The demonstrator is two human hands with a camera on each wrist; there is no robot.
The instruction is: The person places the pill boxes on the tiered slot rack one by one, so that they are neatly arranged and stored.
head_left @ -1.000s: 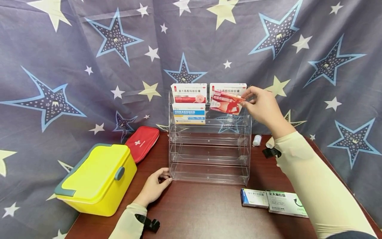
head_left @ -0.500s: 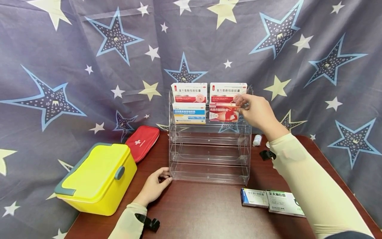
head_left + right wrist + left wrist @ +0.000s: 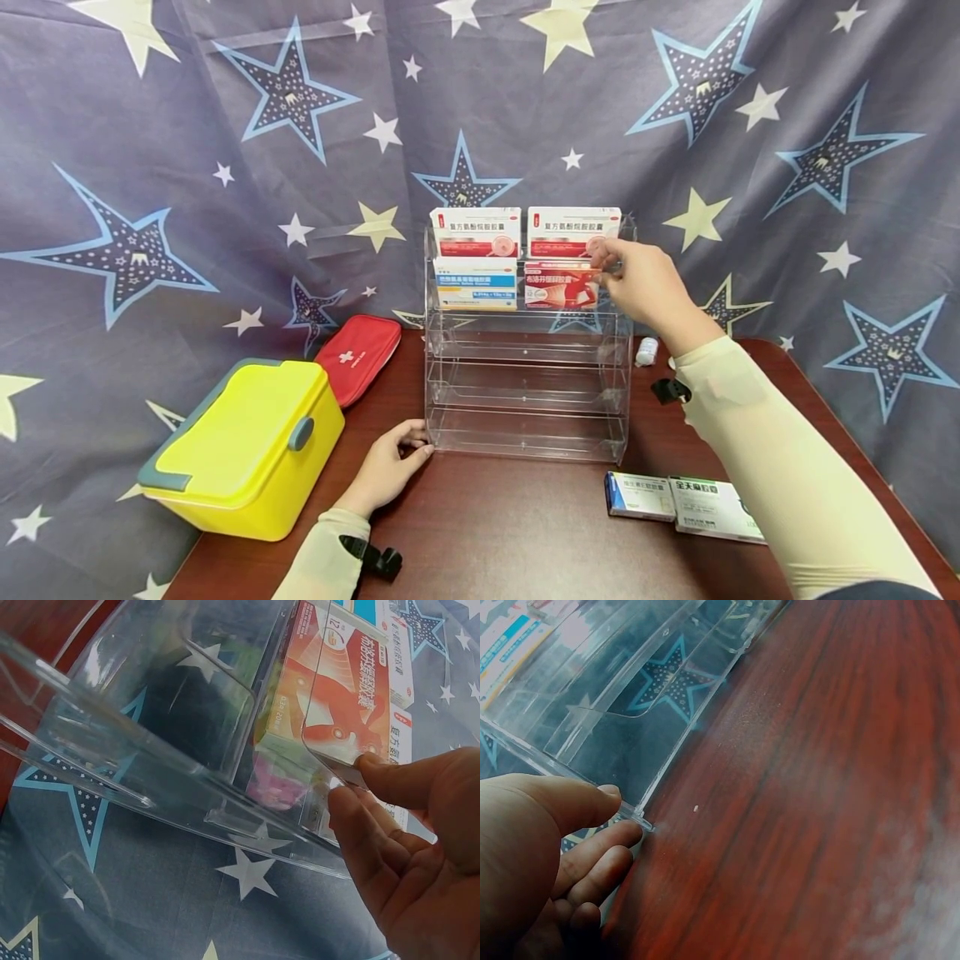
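A clear tiered display rack [image 3: 525, 433] stands on the table. On its second tier a red medicine box [image 3: 551, 285] leans upright, and my right hand [image 3: 641, 279] pinches its right end. The right wrist view shows the thumb and index finger [image 3: 349, 810] at the edge of this red box [image 3: 330, 697]. Beside it sits a blue-and-white medicine box [image 3: 476, 287]. Two white-and-red medicine boxes, a left one [image 3: 476, 233] and a right one [image 3: 570, 229], fill the top tier. My left hand [image 3: 386, 467] touches the rack's lower left corner, fingers relaxed, thumb [image 3: 592, 806] along the side panel.
A blue-edged medicine box [image 3: 641, 497] and a green-and-white one [image 3: 712, 508] lie at front right, partly under the right forearm. A white bottle [image 3: 646, 352] lies behind. At left are a yellow lidded box [image 3: 247, 450] and a red first-aid pouch [image 3: 360, 358].
My right hand has lowered the red medicine box from in front of the top tier onto the second tier, where it now stands straight. The left hand has stayed put.
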